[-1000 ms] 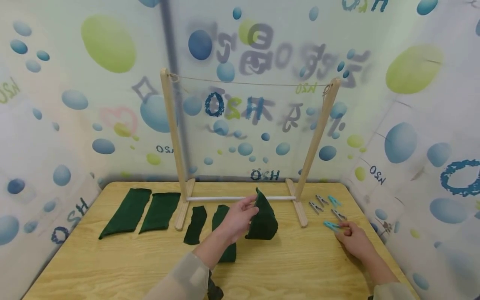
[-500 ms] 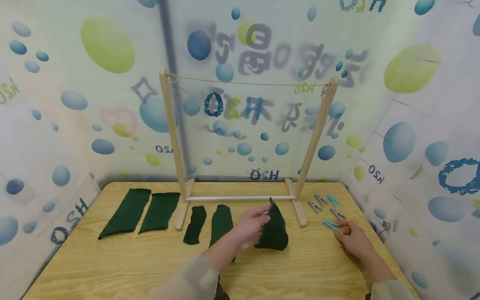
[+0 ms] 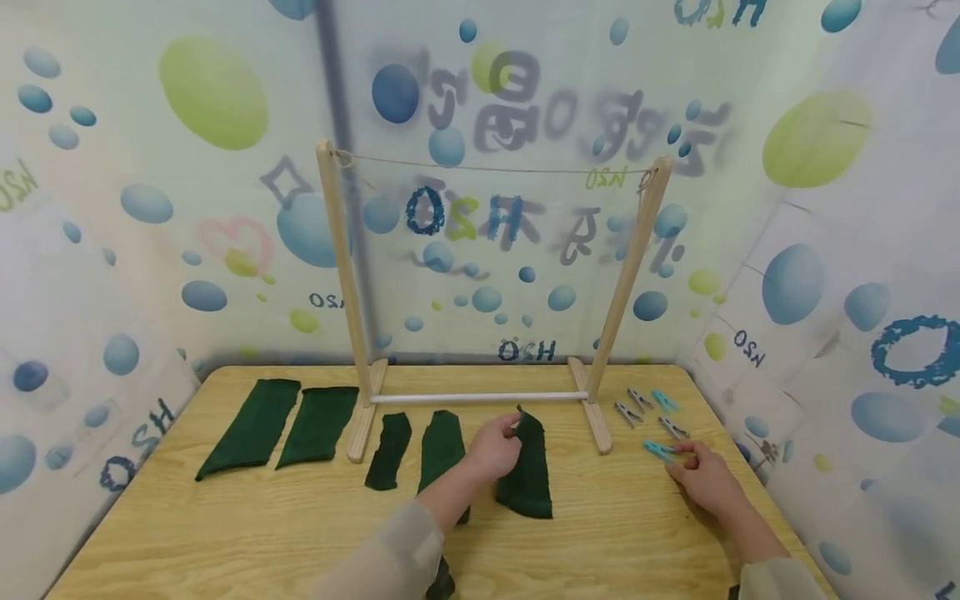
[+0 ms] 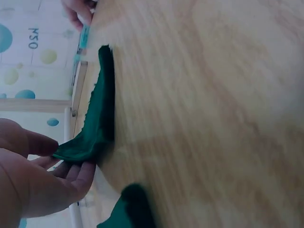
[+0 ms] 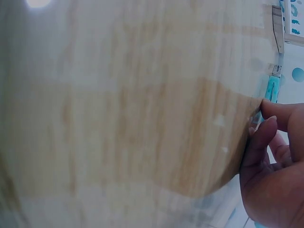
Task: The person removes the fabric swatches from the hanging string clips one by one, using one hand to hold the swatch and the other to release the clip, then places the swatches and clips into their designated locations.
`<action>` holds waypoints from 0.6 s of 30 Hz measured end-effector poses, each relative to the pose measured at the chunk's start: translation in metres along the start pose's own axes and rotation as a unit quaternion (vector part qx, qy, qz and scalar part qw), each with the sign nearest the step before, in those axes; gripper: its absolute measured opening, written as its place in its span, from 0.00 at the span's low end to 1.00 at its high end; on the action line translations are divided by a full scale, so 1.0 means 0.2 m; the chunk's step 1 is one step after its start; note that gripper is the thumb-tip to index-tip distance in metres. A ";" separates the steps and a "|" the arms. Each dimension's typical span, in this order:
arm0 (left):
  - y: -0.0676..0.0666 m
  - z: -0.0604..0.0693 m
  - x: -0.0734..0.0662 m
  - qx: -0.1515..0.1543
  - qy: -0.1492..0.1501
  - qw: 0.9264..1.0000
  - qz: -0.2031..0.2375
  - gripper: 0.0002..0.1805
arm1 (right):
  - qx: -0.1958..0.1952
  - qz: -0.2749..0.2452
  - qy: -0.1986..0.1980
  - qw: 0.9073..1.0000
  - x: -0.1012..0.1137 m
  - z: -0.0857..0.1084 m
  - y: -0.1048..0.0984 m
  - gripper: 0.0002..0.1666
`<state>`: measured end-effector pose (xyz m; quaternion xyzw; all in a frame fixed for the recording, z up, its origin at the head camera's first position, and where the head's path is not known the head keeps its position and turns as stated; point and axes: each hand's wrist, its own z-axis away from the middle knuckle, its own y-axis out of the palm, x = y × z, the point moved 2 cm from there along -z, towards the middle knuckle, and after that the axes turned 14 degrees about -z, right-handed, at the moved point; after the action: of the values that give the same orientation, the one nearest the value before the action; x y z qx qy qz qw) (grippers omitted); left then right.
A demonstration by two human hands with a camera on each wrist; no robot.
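Note:
My left hand (image 3: pixel 495 450) pinches the upper edge of a dark green cloth piece (image 3: pixel 534 479) between thumb and fingers. The cloth's lower part lies on the table, while in the left wrist view the held end of the cloth (image 4: pixel 97 118) is lifted. Toward the table's right side, my right hand (image 3: pixel 708 482) pinches one end of a teal clothespin (image 3: pixel 658 451) that lies low at the tabletop. The right wrist view shows that clothespin (image 5: pixel 272 88) beyond the fingertips. Another green piece (image 3: pixel 442 450) is partly hidden behind my left forearm.
A wooden frame (image 3: pixel 630 275) with a string (image 3: pixel 495 169) across its top stands at the back. More green cloth pieces (image 3: pixel 251 429) lie on the left. Grey clothespins (image 3: pixel 628 413) and another teal one (image 3: pixel 664 400) lie beyond my right hand.
My left hand first moved right with the cloth, then back left and slightly down, so the cloth's lower part now lies flatter on the table. The right hand stays at the teal clothespin.

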<state>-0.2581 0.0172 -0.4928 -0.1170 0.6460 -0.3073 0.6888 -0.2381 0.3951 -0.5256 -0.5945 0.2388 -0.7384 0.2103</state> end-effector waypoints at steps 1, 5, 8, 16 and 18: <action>-0.02 0.00 0.00 0.003 0.004 1.000 -0.010 0.30 | 0.001 0.000 0.000 1.000 0.00 0.00 0.00 0.33; -0.07 0.00 0.04 0.013 0.012 0.998 -0.055 0.32 | 0.006 -0.003 0.000 1.000 0.01 0.00 0.00 0.33; -0.09 -0.03 0.10 0.025 0.055 0.991 -0.116 0.29 | 0.007 -0.003 -0.002 1.000 0.01 0.00 0.00 0.33; -0.14 0.02 0.02 0.176 0.160 0.925 -0.296 0.15 | 0.005 -0.002 -0.006 1.000 0.02 0.00 0.00 0.32; -0.14 0.03 0.02 0.199 0.166 0.909 -0.326 0.15 | 0.005 0.000 -0.004 1.000 0.02 0.00 0.00 0.32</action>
<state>-0.2603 -0.0077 -0.4792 -0.1285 0.6023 -0.6523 0.4418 -0.2379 0.3924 -0.5226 -0.5970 0.2342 -0.7369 0.2138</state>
